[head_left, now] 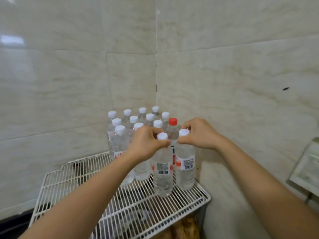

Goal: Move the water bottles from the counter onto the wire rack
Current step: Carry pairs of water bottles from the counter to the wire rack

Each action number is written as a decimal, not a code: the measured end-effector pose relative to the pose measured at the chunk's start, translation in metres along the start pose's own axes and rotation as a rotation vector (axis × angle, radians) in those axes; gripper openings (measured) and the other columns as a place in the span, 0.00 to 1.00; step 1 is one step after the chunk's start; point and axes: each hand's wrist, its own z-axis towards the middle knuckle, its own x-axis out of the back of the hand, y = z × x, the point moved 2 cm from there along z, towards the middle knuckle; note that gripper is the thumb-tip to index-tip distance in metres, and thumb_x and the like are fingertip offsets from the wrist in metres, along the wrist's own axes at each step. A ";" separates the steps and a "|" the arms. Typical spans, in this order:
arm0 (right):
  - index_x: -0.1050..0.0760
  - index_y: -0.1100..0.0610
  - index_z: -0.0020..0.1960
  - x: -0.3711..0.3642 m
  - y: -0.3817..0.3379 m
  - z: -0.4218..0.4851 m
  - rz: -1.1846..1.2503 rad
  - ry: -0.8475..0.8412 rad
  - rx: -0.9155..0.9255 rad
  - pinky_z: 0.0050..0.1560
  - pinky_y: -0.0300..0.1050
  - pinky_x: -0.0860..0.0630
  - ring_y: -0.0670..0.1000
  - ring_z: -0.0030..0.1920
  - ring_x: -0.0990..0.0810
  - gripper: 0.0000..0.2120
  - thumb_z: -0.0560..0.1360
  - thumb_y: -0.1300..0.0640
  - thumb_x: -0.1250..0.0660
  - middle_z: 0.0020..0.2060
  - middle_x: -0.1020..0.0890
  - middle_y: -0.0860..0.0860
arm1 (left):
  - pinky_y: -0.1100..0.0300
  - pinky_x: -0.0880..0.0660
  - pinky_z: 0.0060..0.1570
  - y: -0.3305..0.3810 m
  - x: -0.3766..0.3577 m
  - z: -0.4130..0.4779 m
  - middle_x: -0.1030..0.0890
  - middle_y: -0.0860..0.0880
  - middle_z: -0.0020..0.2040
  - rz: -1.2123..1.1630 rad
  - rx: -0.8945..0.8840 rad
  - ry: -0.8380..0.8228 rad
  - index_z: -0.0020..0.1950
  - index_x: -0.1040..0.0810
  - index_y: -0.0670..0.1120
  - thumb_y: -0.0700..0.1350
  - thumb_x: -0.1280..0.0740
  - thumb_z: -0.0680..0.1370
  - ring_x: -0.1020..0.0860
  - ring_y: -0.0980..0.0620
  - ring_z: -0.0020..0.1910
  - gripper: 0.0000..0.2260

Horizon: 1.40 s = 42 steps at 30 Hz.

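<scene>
A white wire rack [72,176] stands in the tiled corner. Several clear water bottles with white caps [133,119] stand packed at its back, and one bottle has a red cap [173,121]. My left hand [146,144] grips the neck of a white-capped bottle [163,176] standing upright near the rack's front right. My right hand [198,133] grips the neck of a second white-capped bottle [185,171] just to its right, close to the rack's right edge. Both bottles appear to rest on the wires.
Tiled walls [241,83] close in behind and to the right of the rack. The rack's left and front wires are bare, with dark items showing on a lower level beneath. A pale framed object [305,169] leans at the far right.
</scene>
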 end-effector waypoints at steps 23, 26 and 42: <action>0.17 0.50 0.52 0.001 0.015 0.009 0.042 -0.155 0.064 0.42 0.41 0.26 0.49 0.46 0.22 0.12 0.70 0.59 0.31 0.47 0.20 0.48 | 0.62 0.25 0.40 0.000 -0.005 0.015 0.17 0.50 0.44 0.188 -0.007 -0.092 0.61 0.21 0.51 0.47 0.29 0.74 0.20 0.54 0.43 0.16; 0.20 0.52 0.47 -0.001 0.009 0.006 -0.135 -0.065 0.026 0.42 0.47 0.23 0.50 0.43 0.21 0.13 0.70 0.43 0.31 0.41 0.19 0.48 | 0.63 0.33 0.28 -0.003 -0.010 0.014 0.20 0.45 0.32 0.183 0.007 0.031 0.46 0.18 0.45 0.53 0.28 0.72 0.27 0.54 0.27 0.12; 0.22 0.59 0.63 0.012 0.000 0.003 -0.241 -0.153 0.028 0.55 0.41 0.29 0.56 0.62 0.24 0.20 0.72 0.67 0.38 0.62 0.21 0.57 | 0.55 0.33 0.33 -0.005 -0.013 0.016 0.33 0.49 0.23 0.220 0.052 0.060 0.34 0.23 0.38 0.51 0.28 0.73 0.34 0.52 0.24 0.17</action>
